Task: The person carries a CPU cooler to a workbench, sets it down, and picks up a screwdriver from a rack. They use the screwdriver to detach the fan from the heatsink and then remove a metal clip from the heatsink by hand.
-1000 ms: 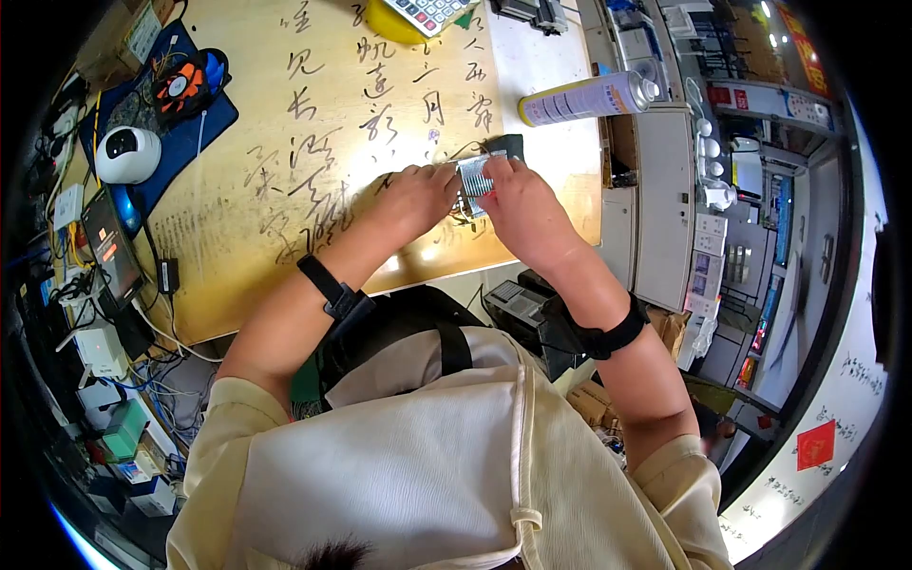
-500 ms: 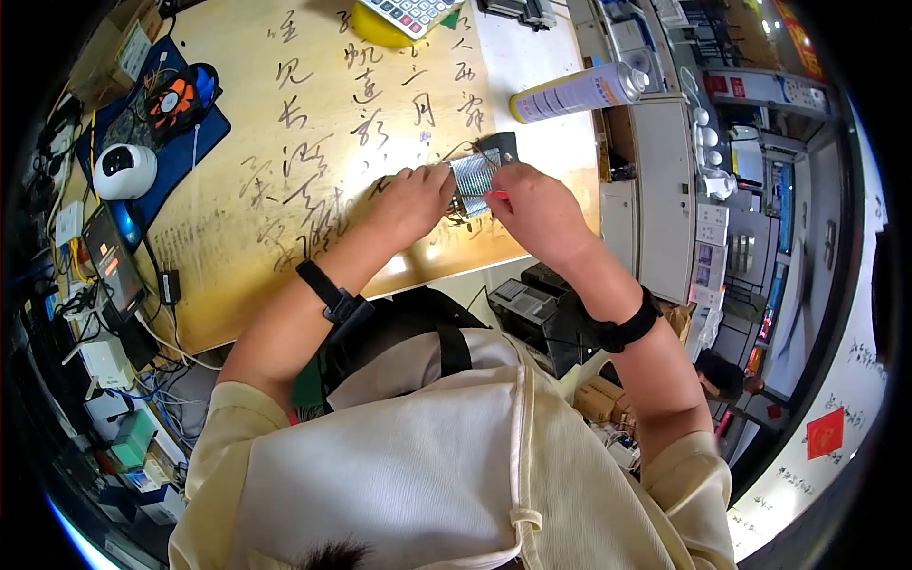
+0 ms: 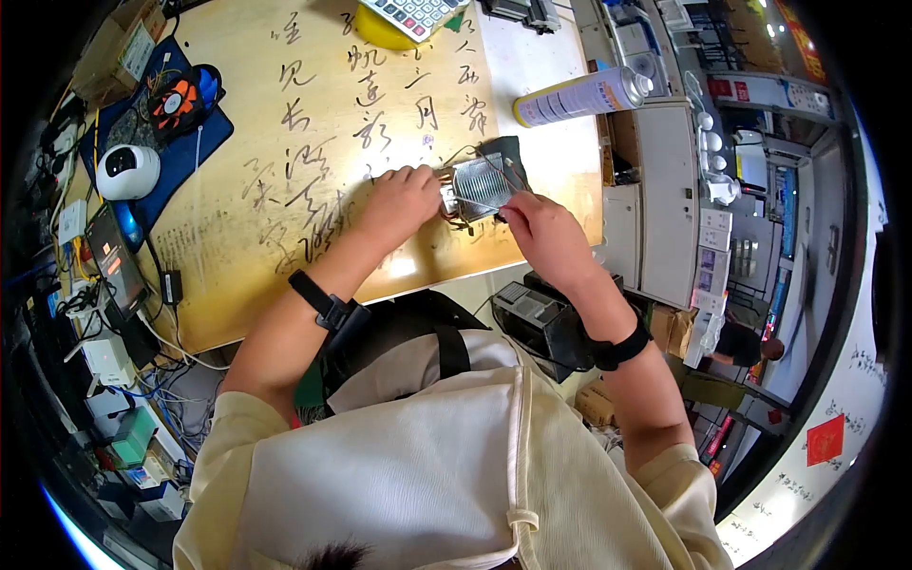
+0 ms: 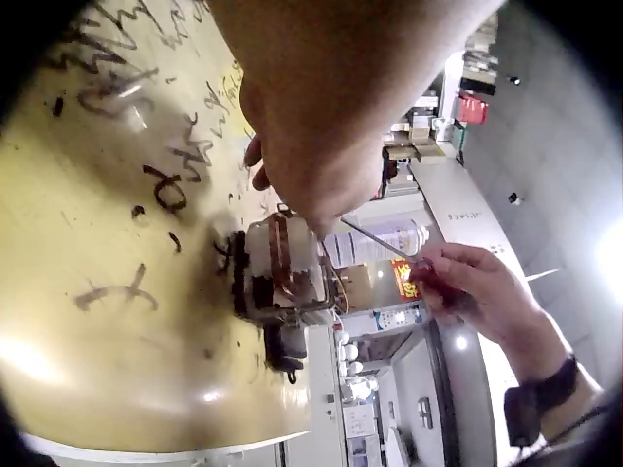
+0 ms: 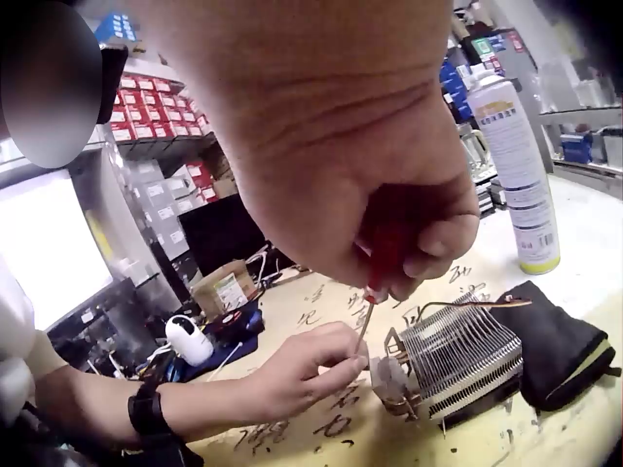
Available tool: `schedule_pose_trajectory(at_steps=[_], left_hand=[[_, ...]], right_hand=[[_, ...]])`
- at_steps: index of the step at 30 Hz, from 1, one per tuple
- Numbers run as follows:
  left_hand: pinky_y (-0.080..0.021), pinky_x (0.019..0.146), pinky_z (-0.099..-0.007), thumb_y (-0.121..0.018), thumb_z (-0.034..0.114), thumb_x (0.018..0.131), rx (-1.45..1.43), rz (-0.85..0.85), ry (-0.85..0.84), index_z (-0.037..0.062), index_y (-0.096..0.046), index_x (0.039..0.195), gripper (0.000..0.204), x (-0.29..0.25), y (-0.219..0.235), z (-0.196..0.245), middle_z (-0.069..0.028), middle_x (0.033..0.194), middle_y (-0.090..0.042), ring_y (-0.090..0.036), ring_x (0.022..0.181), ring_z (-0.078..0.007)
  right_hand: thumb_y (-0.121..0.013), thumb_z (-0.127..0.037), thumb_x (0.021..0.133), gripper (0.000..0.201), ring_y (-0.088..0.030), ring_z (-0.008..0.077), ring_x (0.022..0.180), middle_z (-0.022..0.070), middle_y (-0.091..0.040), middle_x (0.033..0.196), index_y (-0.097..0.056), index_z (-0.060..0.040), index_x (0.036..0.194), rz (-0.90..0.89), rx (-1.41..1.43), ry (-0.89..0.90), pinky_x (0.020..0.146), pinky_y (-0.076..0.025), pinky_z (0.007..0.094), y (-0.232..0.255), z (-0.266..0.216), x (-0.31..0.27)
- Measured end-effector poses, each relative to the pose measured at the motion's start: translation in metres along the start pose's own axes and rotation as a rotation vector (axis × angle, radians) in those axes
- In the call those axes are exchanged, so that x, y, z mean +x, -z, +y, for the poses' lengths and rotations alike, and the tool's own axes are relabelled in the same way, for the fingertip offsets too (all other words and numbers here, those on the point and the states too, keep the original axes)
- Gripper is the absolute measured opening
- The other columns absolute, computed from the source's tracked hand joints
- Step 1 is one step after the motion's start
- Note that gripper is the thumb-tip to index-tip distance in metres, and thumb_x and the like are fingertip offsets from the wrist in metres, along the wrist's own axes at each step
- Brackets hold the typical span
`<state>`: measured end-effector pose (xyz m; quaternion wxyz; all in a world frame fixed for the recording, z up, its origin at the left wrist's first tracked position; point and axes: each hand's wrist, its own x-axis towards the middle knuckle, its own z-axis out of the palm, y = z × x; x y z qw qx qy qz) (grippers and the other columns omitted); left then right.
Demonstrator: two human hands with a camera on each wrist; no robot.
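Note:
A finned metal heatsink [image 3: 482, 183] with copper pipes lies on the table, its fins facing up in the right wrist view. My left hand [image 3: 404, 204] is at its left end, thumb and fingertips pinching the edge by the base. In my right hand [image 3: 551, 237] is a screwdriver, its red handle [image 5: 386, 251] gripped in curled fingers. The thin shaft slants down to the left fingertips beside the heatsink base; what its tip touches is hidden. A dark pouch [image 5: 560, 345] lies against the heatsink's far side.
A spray can [image 3: 579, 96] lies beyond the heatsink in the head view. A calculator [image 3: 415, 14] is at the far edge. Left, a white camera [image 3: 127, 172] and an orange-bladed fan [image 3: 177, 103] sit around a blue mat. Handwriting covers the wooden table [image 3: 228, 247].
My right hand has shifted down and outward from the heatsink, exposing more fins and the shaft. The left hand has moved slightly left along with the heatsink's end.

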<state>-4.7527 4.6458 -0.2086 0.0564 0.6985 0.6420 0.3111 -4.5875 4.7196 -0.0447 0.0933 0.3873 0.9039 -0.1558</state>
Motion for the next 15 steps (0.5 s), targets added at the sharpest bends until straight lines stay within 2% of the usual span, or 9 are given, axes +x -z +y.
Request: schedule_pose_trajectory(at_steps=[1, 5, 6, 9, 10, 15], left_hand=[[-0.047, 0.072, -0.0343, -0.058, 0.015, 0.077, -0.023, 0.07, -0.004, 0.0087, -0.057, 0.081, 0.008, -0.002, 0.0, -0.005, -0.0055, 0.086, -0.053, -0.058, 0.08, -0.0221], [-0.047, 0.075, -0.0344, -0.057, 0.012, 0.078, 0.029, 0.025, 0.117, 0.0076, -0.057, 0.086, 0.009, -0.007, 0.005, -0.017, -0.0063, 0.091, -0.054, -0.057, 0.088, -0.022], [-0.046, 0.08, -0.0345, -0.054, 0.008, 0.079, 0.01, -0.036, 0.153, 0.0066, -0.058, 0.093, 0.015, -0.008, 0.005, -0.021, -0.0071, 0.097, -0.054, -0.054, 0.095, -0.0225], [-0.044, 0.085, -0.0344, -0.053, 0.006, 0.078, 0.013, -0.069, 0.212, 0.0063, -0.059, 0.1, 0.022, -0.01, 0.009, -0.029, -0.0074, 0.101, -0.054, -0.053, 0.099, -0.0234], [-0.043, 0.086, -0.0348, -0.053, 0.006, 0.078, 0.016, -0.143, 0.242, 0.0068, -0.06, 0.101, 0.023, -0.008, 0.014, -0.03, -0.007, 0.1, -0.054, -0.052, 0.099, -0.0236], [-0.043, 0.085, -0.0344, -0.06, 0.009, 0.076, 0.034, -0.121, 0.303, 0.0092, -0.062, 0.097, 0.021, -0.011, 0.015, -0.04, -0.0072, 0.097, -0.055, -0.052, 0.097, -0.0242]], right_hand=[[-0.05, -0.019, 0.092, 0.018, -0.061, 0.0371, 0.072, 0.0181, -0.062, 0.083, -0.054, -0.0019, 0.087, 0.029, 0.02, -0.013, 0.063, -0.05, 0.044, -0.002, 0.0, -0.002], [-0.049, -0.019, 0.094, 0.018, -0.061, 0.0382, 0.069, 0.0186, -0.062, 0.081, -0.051, -0.0023, 0.089, 0.042, -0.02, -0.077, 0.059, -0.05, 0.045, -0.018, 0.005, -0.004], [-0.049, -0.019, 0.094, 0.017, -0.06, 0.0389, 0.07, 0.0192, -0.062, 0.081, -0.051, -0.0025, 0.092, 0.038, -0.003, -0.094, 0.06, -0.049, 0.0454, -0.021, 0.006, -0.004], [-0.049, -0.019, 0.094, 0.016, -0.06, 0.0401, 0.072, 0.0203, -0.063, 0.081, -0.052, -0.0029, 0.098, 0.051, 0.042, -0.125, 0.062, -0.048, 0.0462, -0.029, 0.008, -0.002], [-0.049, -0.019, 0.094, 0.016, -0.06, 0.04, 0.072, 0.0203, -0.063, 0.081, -0.052, -0.0029, 0.097, 0.073, 0.05, -0.126, 0.063, -0.048, 0.0462, -0.031, 0.01, -0.001], [-0.05, -0.019, 0.094, 0.016, -0.06, 0.0399, 0.073, 0.0204, -0.063, 0.082, -0.052, -0.0029, 0.097, 0.135, 0.093, -0.135, 0.064, -0.048, 0.046, -0.035, 0.017, 0.002]])
